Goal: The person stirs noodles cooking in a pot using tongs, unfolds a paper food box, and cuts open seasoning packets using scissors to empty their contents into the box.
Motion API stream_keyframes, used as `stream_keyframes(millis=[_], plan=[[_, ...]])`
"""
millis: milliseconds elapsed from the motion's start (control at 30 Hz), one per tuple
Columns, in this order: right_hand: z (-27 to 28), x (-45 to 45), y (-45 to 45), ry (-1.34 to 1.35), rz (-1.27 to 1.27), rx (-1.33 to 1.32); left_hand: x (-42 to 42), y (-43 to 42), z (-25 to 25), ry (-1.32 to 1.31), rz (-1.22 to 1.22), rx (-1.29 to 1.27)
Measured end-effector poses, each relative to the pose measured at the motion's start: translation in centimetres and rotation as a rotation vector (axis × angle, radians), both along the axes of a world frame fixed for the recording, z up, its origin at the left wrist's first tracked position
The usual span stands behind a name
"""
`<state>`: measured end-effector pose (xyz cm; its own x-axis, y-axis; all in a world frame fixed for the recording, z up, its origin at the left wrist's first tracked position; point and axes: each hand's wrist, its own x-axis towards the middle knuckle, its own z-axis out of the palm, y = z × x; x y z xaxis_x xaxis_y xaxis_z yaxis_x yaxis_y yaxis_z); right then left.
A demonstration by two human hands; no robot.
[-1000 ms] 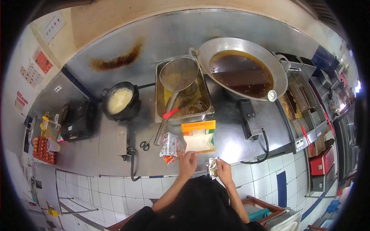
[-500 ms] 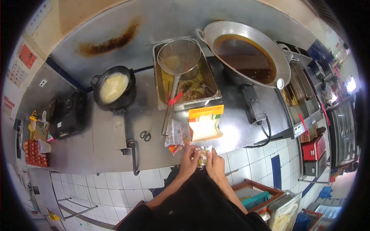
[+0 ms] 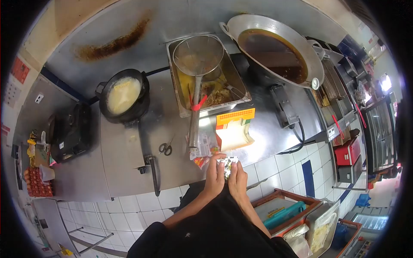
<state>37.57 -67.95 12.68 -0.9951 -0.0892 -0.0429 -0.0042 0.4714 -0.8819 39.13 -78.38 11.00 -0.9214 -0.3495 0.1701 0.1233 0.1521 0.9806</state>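
Note:
Between my two hands, just off the counter's front edge, is a small crumpled silver foil packet. My left hand grips its left side and my right hand grips its right side, fingers closed. Right beyond them on the counter lies an opened yellow and orange carton with its pale inside showing. A clear and red plastic wrapper is just left of the carton, partly under the handle of a strainer. The foil's contents cannot be made out.
Scissors lie on the steel counter. Behind are a black pot with pale contents, a steel tray of oily scraps and a large wok of dark oil. Egg trays stand far left, fryers right.
My left hand has come over to the foil packet and both hands now hold it, closer together. The camera view has shifted, so the counter items appear higher.

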Motion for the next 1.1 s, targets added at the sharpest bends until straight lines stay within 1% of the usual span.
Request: stream_keyframes(millis=[100, 167, 200, 233, 300, 333, 367, 400, 433, 467, 500, 533, 567, 600, 633, 667, 700, 733, 767, 800, 833, 900, 933, 967, 1000, 1033, 1067, 1100], plan=[[-0.2, -0.1, -0.3, 0.035, 0.018, 0.003, -0.1, -0.1, 0.0, -0.029, 0.024, 0.041], [0.1, -0.5, -0.5, -0.109, 0.0, -0.052, -0.2, 0.1, 0.2, -0.062, 0.039, 0.055], [-0.3, -0.5, -0.8, -0.061, -0.016, -0.091, -0.1, 0.0, 0.2, -0.098, 0.045, 0.068], [-0.4, -0.6, -0.6, -0.103, -0.003, -0.099, -0.3, 0.0, -0.3, -0.03, 0.073, -0.037], [0.1, -0.5, -0.9, -0.081, 0.013, -0.135, 0.0, -0.5, -0.9, 0.01, 0.064, -0.058], [0.3, -0.3, -0.1, -0.047, 0.085, -0.053, 0.9, -1.1, 0.2, -0.174, -0.025, 0.162], [0.5, 0.0, 1.5, -0.002, 0.156, 0.028, 1.2, -1.8, 0.0, -0.03, 0.02, 0.155], [1.1, 0.6, 4.1, -0.052, 0.239, -0.055, 1.7, -3.3, -1.1, 0.007, 0.068, 0.057], [0.9, 0.8, 7.0, -0.196, 0.375, -0.33, 2.4, -5.2, -2.8, 0.045, 0.11, -0.037], [0.6, 1.0, 9.9, -0.382, 0.485, -0.586, 2.9, -7.6, -3.8, -0.063, 0.175, -0.124], [-1.9, 1.0, 11.3, -0.588, 0.29, -0.6, 3.2, -10.3, -4.8, -0.174, 0.227, -0.208], [-4.5, 1.1, 12.7, -0.786, 0.033, -0.65, 3.1, -12.7, -6.1, -0.244, 0.315, -0.418], [-7.1, 1.1, 14.1, -0.928, -0.25, -0.706, 2.8, -15.1, -7.5, -0.309, 0.397, -0.628], [-7.4, -0.4, 12.6, -0.475, 0.232, -0.073, 2.6, -17.2, -8.9, -0.34, 0.447, -0.731], [-6.9, -2.0, 11.5, 0.035, 0.672, 0.571, 1.7, -18.5, -10.0, -0.367, 0.511, -0.825], [-4.1, -1.5, 10.2, -0.151, 0.635, 0.268, 0.2, -19.6, -10.6, -0.356, 0.537, -0.807], [0.1, -0.8, 8.3, -0.395, 0.604, 0.112, -0.2, -20.6, -11.2, -0.429, 0.483, -0.795], [-2.1, -0.3, 8.6, -0.33, 0.556, 0.046, 0.4, -20.9, -11.4, -0.507, 0.404, -0.793], [-4.0, -1.3, 8.6, -0.323, 0.593, 0.094, 0.4, -21.2, -11.5, -0.503, 0.388, -0.803], [-4.3, -2.5, 7.4, -0.314, 0.631, 0.141, 0.1, -21.4, -11.4, -0.553, 0.341, -0.85], [-4.4, -3.3, 5.8, -0.184, 0.633, 0.496, -0.3, -21.5, -11.6, -0.601, 0.292, -0.894], [-2.0, -2.2, 4.8, -0.241, 0.644, 0.136, -1.4, -22.8, -12.6, -0.598, 0.258, -0.872], [-1.2, -1.5, 4.4, -0.371, 0.665, -0.059, -0.6, -23.0, -13.6, -0.628, 0.208, -0.855], [-0.8, -1.3, 4.1, -0.489, 0.673, -0.266, -0.3, -22.8, -12.3, -0.631, 0.182, -0.859], [-1.7, -1.4, 3.9, -0.155, 0.699, -0.103, -0.8, -23.1, -10.7, -0.671, 0.141, -0.756], [-4.9, -2.9, 3.3, -0.166, 0.707, 0.273, -1.1, -23.3, -9.3, -0.713, 0.097, -0.655], [-5.4, -2.6, 3.6, -0.034, 0.704, 0.32, -0.9, -23.2, -9.5, -0.588, 0.157, -0.67], [-5.6, -3.0, 3.7, 0.106, 0.71, 0.374, -1.3, -23.4, -9.3, -0.571, 0.157, -0.677]])
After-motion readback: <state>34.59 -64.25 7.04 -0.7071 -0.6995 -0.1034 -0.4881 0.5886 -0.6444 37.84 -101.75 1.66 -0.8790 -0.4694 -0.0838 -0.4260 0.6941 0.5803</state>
